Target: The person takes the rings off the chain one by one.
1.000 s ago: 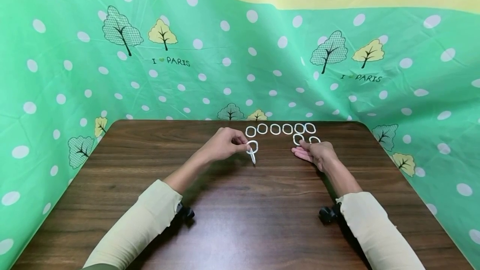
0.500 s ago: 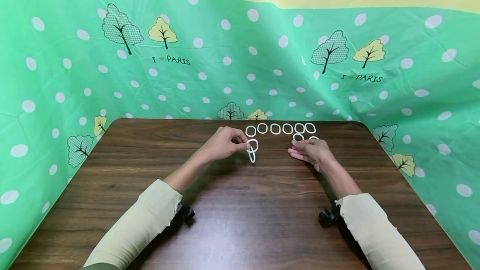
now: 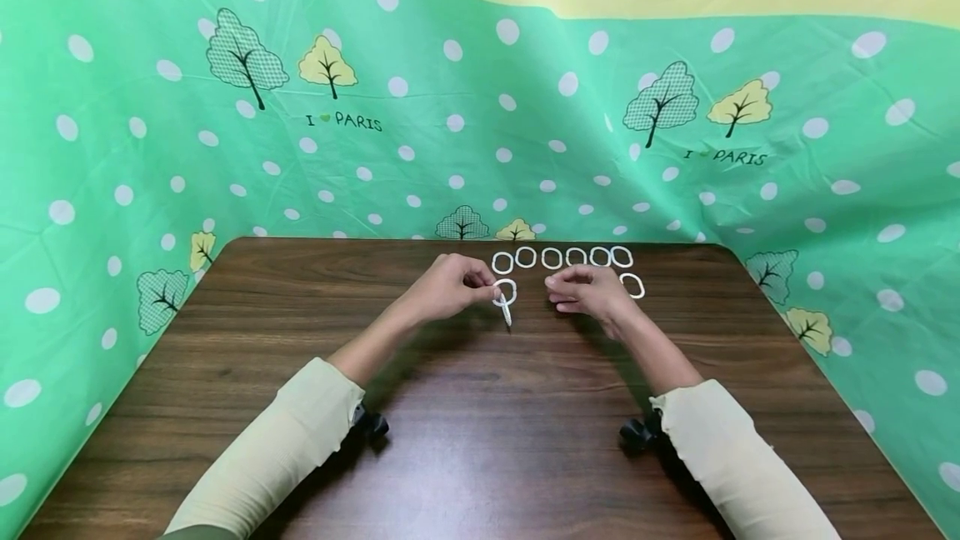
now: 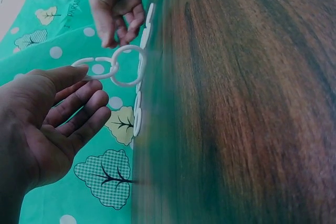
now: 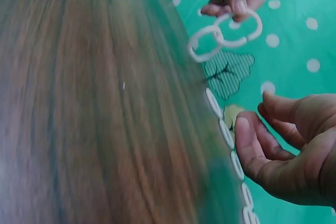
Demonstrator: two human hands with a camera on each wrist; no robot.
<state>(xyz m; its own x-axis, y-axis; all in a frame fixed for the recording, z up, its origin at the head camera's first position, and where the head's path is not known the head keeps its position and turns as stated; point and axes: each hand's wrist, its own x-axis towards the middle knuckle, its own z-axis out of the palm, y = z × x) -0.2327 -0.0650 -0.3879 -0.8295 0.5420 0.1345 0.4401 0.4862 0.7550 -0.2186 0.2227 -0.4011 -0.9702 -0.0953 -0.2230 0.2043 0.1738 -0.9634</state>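
My left hand pinches a white plastic ring link between thumb and forefinger. A thin slit shows in that ring's band. A second white ring link is looped through it and hangs down, seen nearly edge-on in the head view. My right hand hovers to the right of this pair, fingers loosely bent, thumb apart, nothing between them. In the left wrist view the right hand's fingertips come just above the linked rings.
Several loose white rings form a row near the far edge of the brown wooden table. One more ring lies just right of the right hand. A green dotted cloth hangs behind the table.
My right hand has moved left towards the linked rings, now covering a ring below the row and uncovering the one at right. The left hand stays put while the hanging ring turns slightly.
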